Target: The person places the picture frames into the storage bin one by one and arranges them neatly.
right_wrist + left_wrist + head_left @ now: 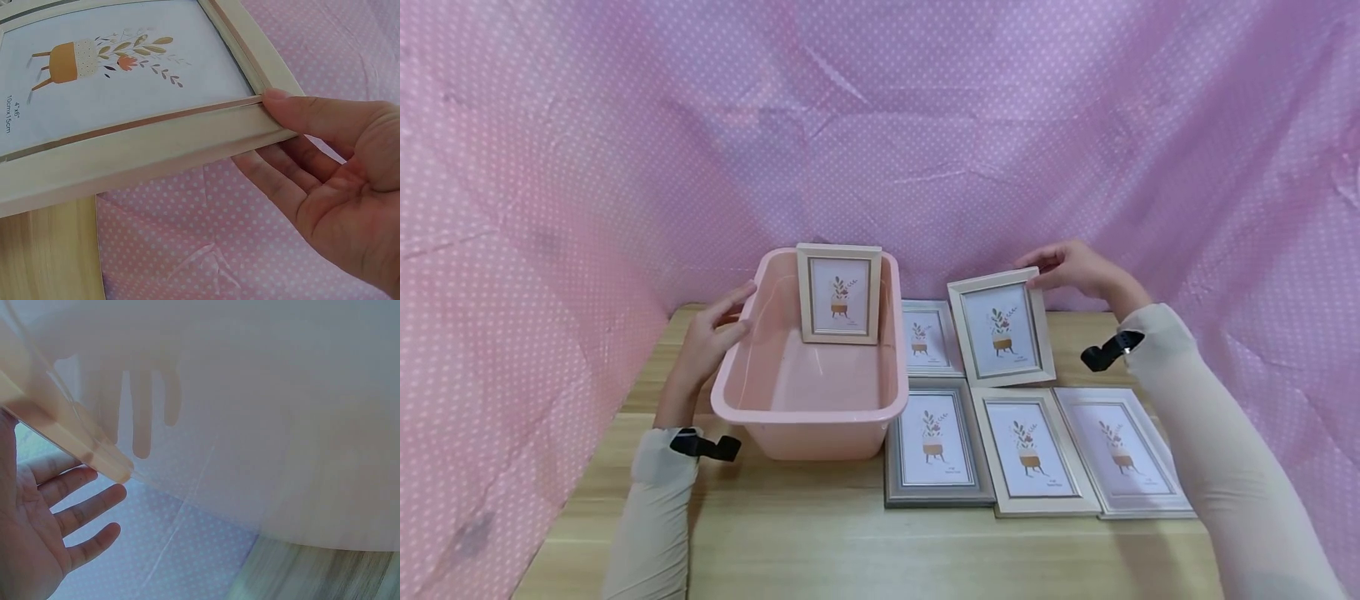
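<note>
With the thumb on its face and the fingers behind, my right hand [1075, 268] pinches the upper right corner of a cream picture frame [1043, 333]. That frame is tilted up, its lower edge close to the frames on the table; its plant print [119, 59] shows in the right wrist view. On the left, my left hand [703, 342] is at the rim of a pink plastic basin [827, 437]. In the left wrist view its fingers [90, 509] are spread and fairly straight beside the rim. Another cream picture frame [840, 337] leans upright inside the basin's back wall.
Right of the basin lie a white frame [955, 367], a grey frame [940, 500], a cream frame [1048, 506] and a pale lilac-white frame [1146, 510] on the wooden table [820, 542]. Pink dotted cloth [925, 125] hangs behind and at both sides.
</note>
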Available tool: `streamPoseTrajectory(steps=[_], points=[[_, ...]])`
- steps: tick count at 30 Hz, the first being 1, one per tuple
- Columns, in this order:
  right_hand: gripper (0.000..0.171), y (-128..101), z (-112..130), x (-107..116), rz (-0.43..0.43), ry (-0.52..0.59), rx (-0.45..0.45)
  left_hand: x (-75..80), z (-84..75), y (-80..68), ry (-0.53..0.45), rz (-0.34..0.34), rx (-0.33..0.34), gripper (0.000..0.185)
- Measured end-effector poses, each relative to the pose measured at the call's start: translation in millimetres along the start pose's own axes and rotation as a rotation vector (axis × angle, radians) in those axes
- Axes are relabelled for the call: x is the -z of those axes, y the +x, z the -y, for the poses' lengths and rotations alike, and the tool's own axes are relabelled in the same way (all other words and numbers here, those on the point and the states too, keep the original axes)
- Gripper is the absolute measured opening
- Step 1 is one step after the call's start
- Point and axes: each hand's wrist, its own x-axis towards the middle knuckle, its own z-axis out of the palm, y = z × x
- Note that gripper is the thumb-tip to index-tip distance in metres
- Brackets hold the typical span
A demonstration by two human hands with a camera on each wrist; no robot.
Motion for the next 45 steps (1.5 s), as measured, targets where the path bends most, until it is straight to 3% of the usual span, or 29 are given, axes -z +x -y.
streamPoseTrajectory(steps=[12, 20, 29, 34, 39, 45], points=[[0.044, -7.8, 13.5, -0.1, 0.026, -0.024, -0.025, 1.8, -0.9, -2.1, -0.004, 0.0, -0.014, 0.045], [0.04, -13.4, 22.5, -3.7, 0.005, -0.032, 0.015, 1.9, -1.1, -2.1, -0.015, -0.002, -0.018, 0.046], [0.033, -20.0, 35.5, -14.7, -0.055, -0.083, 0.068, 3.5, 18.7, 2.9, -0.023, 0.002, 0.002, 0.047], [0.028, -23.7, 41.3, -22.9, -0.102, -0.119, 0.097, 1.1, 3.6, -2.3, -0.019, 0.008, 0.021, 0.046], [0.026, -22.5, 42.9, -22.3, -0.152, -0.164, 0.124, 1.1, 0.3, -1.3, -0.01, 0.011, 0.025, 0.046], [0.026, -20.8, 44.6, -18.4, -0.16, -0.141, 0.133, 2.6, -0.7, -0.9, -0.006, 0.014, 0.022, 0.046]])
